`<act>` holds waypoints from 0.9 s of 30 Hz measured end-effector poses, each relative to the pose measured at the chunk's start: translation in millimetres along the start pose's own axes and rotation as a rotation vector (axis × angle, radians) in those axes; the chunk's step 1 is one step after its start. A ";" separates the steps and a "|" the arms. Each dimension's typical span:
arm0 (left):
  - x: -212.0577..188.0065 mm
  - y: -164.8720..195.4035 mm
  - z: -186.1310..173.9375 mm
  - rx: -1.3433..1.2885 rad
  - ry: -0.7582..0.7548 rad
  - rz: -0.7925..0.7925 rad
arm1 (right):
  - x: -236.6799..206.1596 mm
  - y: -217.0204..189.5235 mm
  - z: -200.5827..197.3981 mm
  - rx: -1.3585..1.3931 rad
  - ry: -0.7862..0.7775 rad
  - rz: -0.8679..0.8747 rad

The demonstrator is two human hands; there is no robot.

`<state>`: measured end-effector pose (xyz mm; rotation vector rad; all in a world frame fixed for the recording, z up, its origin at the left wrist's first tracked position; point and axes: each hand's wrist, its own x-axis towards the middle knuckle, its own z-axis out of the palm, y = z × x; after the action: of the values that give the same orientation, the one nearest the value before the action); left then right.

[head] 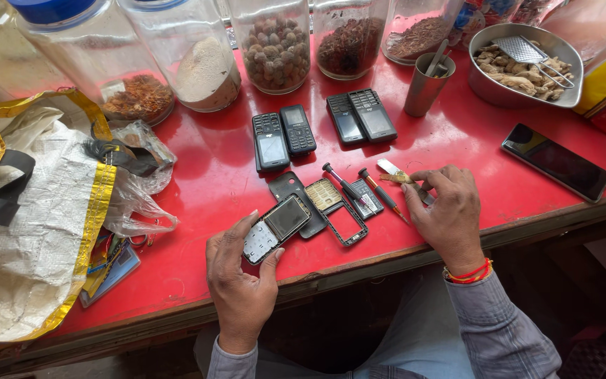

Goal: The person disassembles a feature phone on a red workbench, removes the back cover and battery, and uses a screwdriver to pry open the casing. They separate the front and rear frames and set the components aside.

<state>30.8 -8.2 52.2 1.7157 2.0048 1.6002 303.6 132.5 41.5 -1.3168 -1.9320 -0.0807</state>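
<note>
Two hands work at a red table [198,161], the largest surface in view. A white woven bag [29,231] with yellow trim lies on the table's left end, with a crumpled clear plastic bag [138,203] against it. Five glass jars [198,56] of dried goods stand along the far edge. A steel bowl [489,84] at the far right holds pale root pieces and a small wire strainer [527,52]. A steel cup [424,88] stands just left of the bowl. A dark smartphone [555,161] lies face up near the right edge.

Four black keypad phones rest in two pairs: one pair [283,137] centre-left, the other pair [360,116] centre-right.

The left hand [236,288] rests at the near edge, thumb and forefinger pinching an opened phone body [275,226] by its lower end; screen and bare keypad board face up. Just right of it lie a black back cover [289,188], an empty frame [345,224] and a keypad sheet [324,194], touching or overlapping. Two small screwdrivers [362,189] lie across these parts.

The right hand [450,214], a red thread band at its wrist, hovers near the screwdrivers, fingers curled and pinching a small tan piece [395,177]. What the piece is cannot be told.
</note>
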 end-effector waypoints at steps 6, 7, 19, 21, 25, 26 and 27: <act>-3.1 -3.8 -2.9 -0.092 0.067 -0.072 | -1.2 1.9 2.3 -0.047 0.005 -0.014; -3.1 -4.4 -3.0 -0.100 0.076 -0.075 | -1.3 2.2 2.9 -0.046 -0.001 -0.010; -4.7 -7.5 -2.9 -0.090 0.116 -0.082 | -4.7 4.9 5.3 -0.047 0.005 -0.002; -5.5 -8.3 -3.8 -0.114 0.119 -0.091 | -5.1 4.4 5.1 -0.038 0.010 -0.014; -5.2 -9.2 -5.2 -0.150 0.138 -0.086 | -4.6 3.5 5.3 -0.029 -0.005 -0.002; -5.1 -9.2 -5.4 -0.151 0.138 -0.082 | -4.7 3.4 5.2 -0.030 -0.007 -0.004; -4.8 -8.9 -5.6 -0.153 0.137 -0.078 | -4.6 3.3 4.9 -0.032 -0.008 -0.004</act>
<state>23.0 -14.0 45.9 1.4950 1.9216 1.8376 304.3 132.8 34.0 -1.3359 -1.9479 -0.1094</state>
